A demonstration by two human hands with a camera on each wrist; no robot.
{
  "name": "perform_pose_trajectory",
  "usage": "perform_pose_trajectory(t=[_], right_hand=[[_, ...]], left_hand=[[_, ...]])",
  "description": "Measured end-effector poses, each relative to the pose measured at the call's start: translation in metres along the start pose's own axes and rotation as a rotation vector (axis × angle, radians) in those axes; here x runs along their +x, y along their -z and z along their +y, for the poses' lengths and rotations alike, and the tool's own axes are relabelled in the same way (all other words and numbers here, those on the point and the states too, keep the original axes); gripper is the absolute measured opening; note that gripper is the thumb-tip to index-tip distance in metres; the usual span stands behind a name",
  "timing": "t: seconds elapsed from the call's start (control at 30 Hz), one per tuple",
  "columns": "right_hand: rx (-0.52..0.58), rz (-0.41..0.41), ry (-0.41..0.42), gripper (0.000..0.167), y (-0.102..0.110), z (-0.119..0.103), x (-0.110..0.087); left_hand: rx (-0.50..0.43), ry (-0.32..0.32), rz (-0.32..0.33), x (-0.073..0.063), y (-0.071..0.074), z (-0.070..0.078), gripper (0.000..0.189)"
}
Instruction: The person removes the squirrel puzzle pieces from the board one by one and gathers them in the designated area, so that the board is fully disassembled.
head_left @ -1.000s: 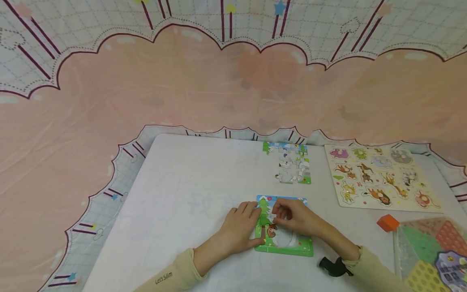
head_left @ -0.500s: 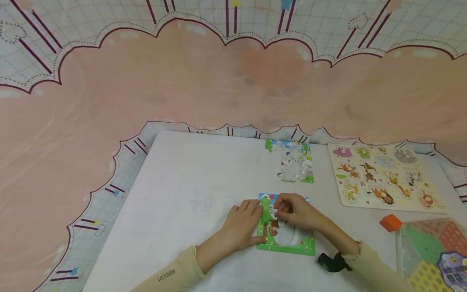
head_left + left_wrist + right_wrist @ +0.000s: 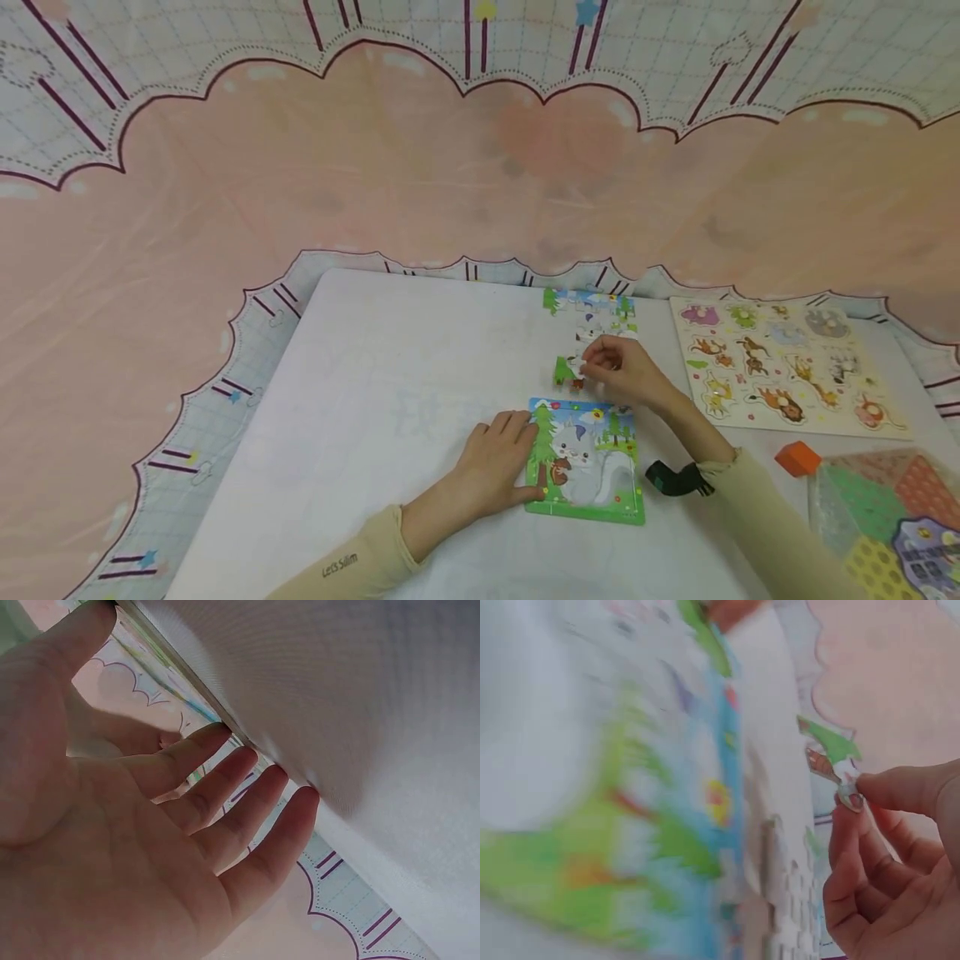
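My right hand (image 3: 624, 371) pinches a jigsaw puzzle piece (image 3: 562, 371) between thumb and forefinger, raised just beyond the puzzle board. In the right wrist view this puzzle piece (image 3: 832, 746) shows green, white and brown parts. The square puzzle board (image 3: 585, 512), with a grey squirrel holding a nut, lies nearest me. My left hand (image 3: 491, 467) rests along the board's left side, its thumb at the lower left corner. The left wrist view shows that hand's fingers (image 3: 266, 817) spread, tips against the board's edge. More puzzle pieces (image 3: 626, 307) lie together behind, partly hidden by my right hand.
A wooden animal puzzle board (image 3: 817, 417) lies at the back right. Nearer on that side are an orange block (image 3: 798, 458) and a clear pack with coloured patterned sheets (image 3: 870, 500). A black device (image 3: 678, 479) sits at my right wrist. A patterned cloth (image 3: 420, 175) hangs behind the white table (image 3: 360, 375).
My right hand has lifted off the squirrel board and moved away from me with the puzzle piece, towards the other pieces. More of the squirrel picture shows. My left hand stays in place.
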State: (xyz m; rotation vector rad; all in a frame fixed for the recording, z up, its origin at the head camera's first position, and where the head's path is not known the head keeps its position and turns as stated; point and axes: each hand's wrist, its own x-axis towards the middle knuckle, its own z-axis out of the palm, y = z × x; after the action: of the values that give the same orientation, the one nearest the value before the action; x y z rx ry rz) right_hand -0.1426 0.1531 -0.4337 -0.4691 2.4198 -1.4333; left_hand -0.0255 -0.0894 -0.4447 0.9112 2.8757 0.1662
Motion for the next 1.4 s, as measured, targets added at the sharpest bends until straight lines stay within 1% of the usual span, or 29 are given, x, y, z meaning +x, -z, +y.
perform_pose_trajectory(t=[0.03, 0.1, 0.23, 0.27, 0.33, 0.5, 0.63, 0.73, 0.87, 1.0, 1.1, 1.4], right_hand=[[0.0, 0.018, 0.005, 0.013, 0.002, -0.001, 0.009], [-0.018, 0.041, 0.002, 0.013, 0.004, -0.013, 0.022], [-0.038, 0.058, -0.014, 0.013, 0.004, -0.014, 0.049], [-0.046, 0.057, -0.028, 0.013, 0.004, -0.014, 0.055], [-0.053, 0.065, -0.04, 0.013, 0.003, -0.003, 0.068], [-0.12, 0.066, -0.082, 0.013, 0.006, 0.001, 0.084], [-0.172, 0.05, -0.121, 0.013, 0.008, 0.001, 0.091], [-0.207, 0.032, -0.115, 0.015, 0.009, -0.002, 0.094], [-0.25, -0.016, -0.116, 0.016, 0.013, -0.007, 0.097], [-0.249, -0.068, -0.122, 0.017, 0.02, -0.009, 0.098], [-0.227, -0.091, -0.118, 0.018, 0.024, -0.009, 0.099], [-0.236, -0.094, -0.127, 0.017, 0.026, -0.003, 0.102]], left_hand=[[-0.002, 0.001, -0.001, 0.0, 0.0, 0.0, 0.087], [-0.005, 0.003, -0.004, -0.001, 0.0, -0.001, 0.087], [-0.006, 0.007, -0.008, -0.002, 0.0, 0.0, 0.087], [-0.007, 0.008, -0.009, -0.002, 0.001, 0.0, 0.086], [-0.004, 0.008, -0.009, -0.003, 0.001, 0.001, 0.086], [-0.003, 0.009, -0.007, -0.003, 0.002, 0.001, 0.086], [-0.006, 0.003, -0.003, -0.004, 0.002, 0.001, 0.086], [-0.011, -0.003, -0.002, -0.004, 0.001, 0.0, 0.086], [-0.005, -0.014, 0.003, -0.004, -0.001, -0.001, 0.087], [0.011, -0.024, 0.002, -0.004, -0.001, -0.002, 0.086], [0.023, -0.028, 0.0, -0.004, -0.002, -0.002, 0.087], [0.04, -0.042, 0.023, -0.004, -0.002, -0.002, 0.086]])
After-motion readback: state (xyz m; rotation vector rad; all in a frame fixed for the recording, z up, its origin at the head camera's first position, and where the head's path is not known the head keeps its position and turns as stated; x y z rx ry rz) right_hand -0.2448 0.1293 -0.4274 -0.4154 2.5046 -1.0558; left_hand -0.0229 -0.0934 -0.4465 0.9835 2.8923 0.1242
